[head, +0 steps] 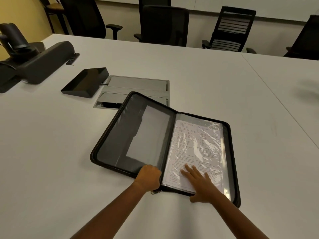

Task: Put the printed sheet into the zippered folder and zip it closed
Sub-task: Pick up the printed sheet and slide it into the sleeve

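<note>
Head view. Zippered folder (112, 144) spread open flat on the white counter (51, 152), zip undone, spine running away from the viewer. Printed sheet (195, 149) in the folder's right half, text side up under a crinkled clear sleeve. Left hand (149, 176) at the folder's near edge just beside the spine, fingers curled over and gripping the rim of the left half. Right hand (201, 183) flat on the sleeve over the sheet's near end, fingers straight and spread, thumb off the folder's near edge. Small metal zip pull (154, 192) at that same edge, just under the left hand. Folder's far corner overlapping a grey hatch (136, 85). Beyond the folder to the left, a black slanted console (85, 82); farther left, a dark bar-shaped device (39, 64). Black office chairs (164, 25) well beyond the folder.
</note>
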A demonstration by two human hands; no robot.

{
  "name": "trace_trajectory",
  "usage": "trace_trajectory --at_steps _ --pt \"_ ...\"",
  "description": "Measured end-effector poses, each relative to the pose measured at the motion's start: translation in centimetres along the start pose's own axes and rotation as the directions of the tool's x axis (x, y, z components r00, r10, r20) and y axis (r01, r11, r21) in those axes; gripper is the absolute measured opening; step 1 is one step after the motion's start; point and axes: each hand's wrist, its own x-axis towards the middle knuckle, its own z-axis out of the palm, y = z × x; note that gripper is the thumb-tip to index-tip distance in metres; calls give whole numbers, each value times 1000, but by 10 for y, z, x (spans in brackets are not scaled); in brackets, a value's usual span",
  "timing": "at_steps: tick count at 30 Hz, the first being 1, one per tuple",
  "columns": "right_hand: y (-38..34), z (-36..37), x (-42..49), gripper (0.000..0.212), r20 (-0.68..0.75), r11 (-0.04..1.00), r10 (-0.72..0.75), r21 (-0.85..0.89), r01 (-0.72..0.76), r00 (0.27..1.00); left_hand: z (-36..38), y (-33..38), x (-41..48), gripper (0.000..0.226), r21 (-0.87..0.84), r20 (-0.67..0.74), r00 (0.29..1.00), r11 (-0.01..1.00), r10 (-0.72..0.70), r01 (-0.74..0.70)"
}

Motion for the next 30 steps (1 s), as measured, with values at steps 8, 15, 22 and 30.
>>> trace_trajectory --at_steps 8,15,22,30 --pt "17 -10 5 128 -43 970 145 202 -133 989 -18 -52 4 27 -15 -403 903 988 -149 156" --pt "5 -10 24 84 -79 937 301 211 -279 950 -37 -118 -2 56 -168 -299 757 813 -581 557" --pt "3 -7 27 89 -92 938 304 204 -281 948 -35 -133 -15 36 -554 -111 553 513 -826 656" --pt "-2 -2 26 89 -99 945 296 177 -276 950 -31 -133 -29 28 -518 -149 525 519 -838 680"
